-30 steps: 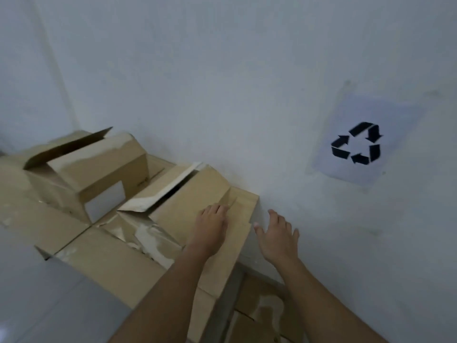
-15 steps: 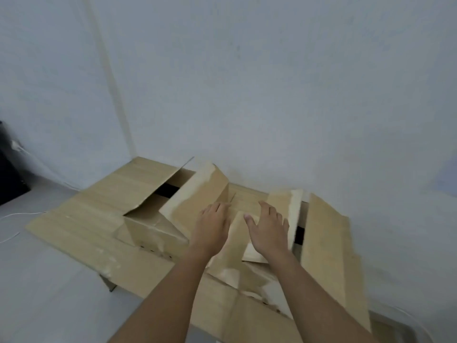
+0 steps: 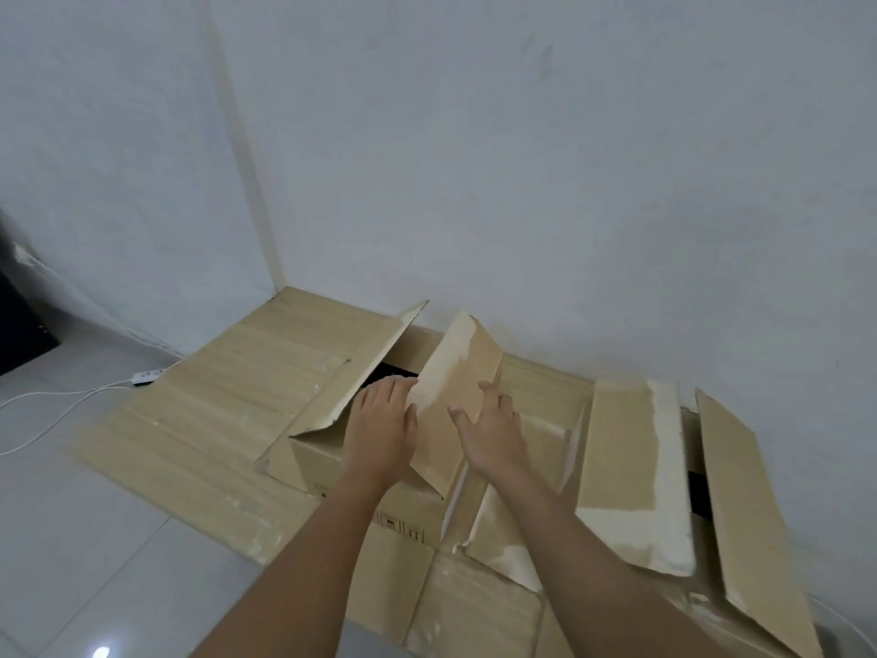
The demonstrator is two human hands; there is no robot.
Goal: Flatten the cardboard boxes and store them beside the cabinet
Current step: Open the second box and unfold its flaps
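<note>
Currently: right hand (image 3: 493,432) fingers curl round the right edge of the raised flap (image 3: 458,372), thumb on its face. Left hand (image 3: 382,427) fingers lie nearly straight against the flap's left side. The flap belongs to an open cardboard box (image 3: 313,465) sitting on a flattened cardboard sheet (image 3: 213,420) on the floor (image 3: 71,539), against the wall (image 3: 522,182). Second open box (image 3: 631,467) stands just right. Power strip (image 3: 148,375) lies near the sheet's left corner.
</note>
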